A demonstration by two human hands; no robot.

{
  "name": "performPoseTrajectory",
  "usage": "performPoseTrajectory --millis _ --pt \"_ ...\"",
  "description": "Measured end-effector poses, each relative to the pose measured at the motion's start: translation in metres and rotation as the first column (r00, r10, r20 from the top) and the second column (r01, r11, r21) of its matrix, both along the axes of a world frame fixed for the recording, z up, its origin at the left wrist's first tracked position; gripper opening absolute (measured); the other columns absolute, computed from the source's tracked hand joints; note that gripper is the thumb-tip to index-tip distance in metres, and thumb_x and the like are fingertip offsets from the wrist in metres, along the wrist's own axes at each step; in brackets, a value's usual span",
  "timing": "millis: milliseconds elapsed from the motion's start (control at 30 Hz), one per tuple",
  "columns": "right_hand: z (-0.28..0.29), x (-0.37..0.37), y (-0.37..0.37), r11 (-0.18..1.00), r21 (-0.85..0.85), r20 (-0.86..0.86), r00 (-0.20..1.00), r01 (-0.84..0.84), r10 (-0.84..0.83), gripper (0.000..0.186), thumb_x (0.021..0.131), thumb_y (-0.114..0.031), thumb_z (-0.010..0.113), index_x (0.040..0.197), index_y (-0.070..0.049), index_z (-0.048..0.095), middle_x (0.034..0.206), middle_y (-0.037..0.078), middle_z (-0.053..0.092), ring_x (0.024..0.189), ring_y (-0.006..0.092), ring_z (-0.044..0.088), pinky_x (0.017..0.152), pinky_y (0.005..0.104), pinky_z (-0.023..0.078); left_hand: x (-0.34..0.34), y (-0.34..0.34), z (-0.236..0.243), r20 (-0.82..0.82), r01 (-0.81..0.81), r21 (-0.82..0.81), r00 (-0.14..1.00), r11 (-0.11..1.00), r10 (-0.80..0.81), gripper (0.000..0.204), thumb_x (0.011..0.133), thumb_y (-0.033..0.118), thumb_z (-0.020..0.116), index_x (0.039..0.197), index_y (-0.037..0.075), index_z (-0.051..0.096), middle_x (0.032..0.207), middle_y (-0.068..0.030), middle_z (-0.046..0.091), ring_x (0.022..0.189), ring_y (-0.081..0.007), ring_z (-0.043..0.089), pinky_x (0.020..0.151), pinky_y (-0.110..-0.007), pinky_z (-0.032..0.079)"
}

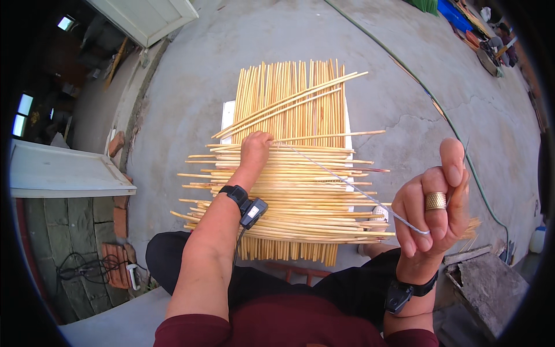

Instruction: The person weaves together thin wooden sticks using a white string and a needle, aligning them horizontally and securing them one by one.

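Note:
Peeled sticks (283, 196) lie crosswise in a dense row over a layer of lengthwise sticks (283, 95), in front of my knees. My left hand (256, 151) is closed over the left part of a single thin stick (341, 136), at the far edge of the crosswise row; its fingertips are partly hidden. A pale cord (347, 178) stretches from beside those fingers to my raised right hand (430, 199). That hand is pinched, with the cord at its fingers and a thin needle-like tip showing by the thumb. A brass-coloured thimble ring (435, 201) sits on one finger.
A few loose sticks (289, 106) lie slanted across the far layer. A white board edge (228, 118) shows beneath. A green hose (425, 89) curves over the concrete floor at right. A grey slab (488, 289) stands near my right arm. Another person (504, 46) is far right.

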State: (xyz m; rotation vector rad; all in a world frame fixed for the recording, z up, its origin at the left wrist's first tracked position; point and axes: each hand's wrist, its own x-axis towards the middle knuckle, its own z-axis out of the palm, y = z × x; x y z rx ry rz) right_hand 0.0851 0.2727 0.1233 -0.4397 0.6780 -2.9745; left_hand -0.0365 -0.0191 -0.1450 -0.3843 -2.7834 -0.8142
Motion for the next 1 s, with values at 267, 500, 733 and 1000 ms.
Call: performPoseTrajectory --millis 267,500,733,1000 --pt "-0.002 -0.016 0.025 0.977 -0.214 -0.120 0.993 -0.007 -0.019 0.005 0.100 -0.002 0.033 0.096 -0.002 0.036 0.056 0.011 0.049 0.040 0.0210 0.056 0.032 0.0353 0.054 -0.020 -0.008 -0.029 0.126 -0.023 -0.005 0.992 1.000 0.024 0.003 0.076 0.007 0.068 0.079 0.007 0.068 0.079 -0.0082 0.064 0.083 -0.0282 0.059 0.076 -0.041 0.046" --pt "-0.003 -0.031 0.029 0.970 -0.241 -0.105 0.994 -0.042 0.016 0.007 0.096 0.004 0.037 0.091 -0.001 0.036 0.054 0.009 0.041 0.038 0.0206 0.053 0.029 0.0321 0.051 -0.027 -0.009 -0.038 0.107 -0.009 -0.028 0.994 1.000 0.012 0.002 0.076 0.009 0.068 0.076 0.010 0.069 0.078 -0.0055 0.063 0.085 -0.0266 0.057 0.078 -0.040 0.043" --pt "0.000 -0.033 0.030 0.917 -0.393 -0.016 0.997 0.067 -0.079 0.009 0.097 0.000 0.036 0.088 -0.004 0.036 0.057 0.008 0.042 0.038 0.0183 0.049 0.032 0.0307 0.052 -0.026 -0.009 -0.042 0.162 -0.037 -0.076 0.986 0.996 0.048 0.003 0.074 0.011 0.069 0.073 0.014 0.069 0.081 -0.0036 0.060 0.089 -0.0267 0.054 0.080 -0.042 0.040" --pt "-0.003 -0.034 0.046 0.879 -0.426 0.049 0.976 0.214 -0.214 0.004 0.094 -0.002 0.045 0.091 -0.004 0.043 0.058 0.007 0.043 0.041 0.0176 0.050 0.044 0.0311 0.058 -0.022 -0.010 -0.045 0.143 0.005 -0.053 0.990 0.999 0.002 0.005 0.072 0.008 0.070 0.070 0.013 0.069 0.078 -0.0053 0.060 0.085 -0.0296 0.054 0.076 -0.044 0.044"
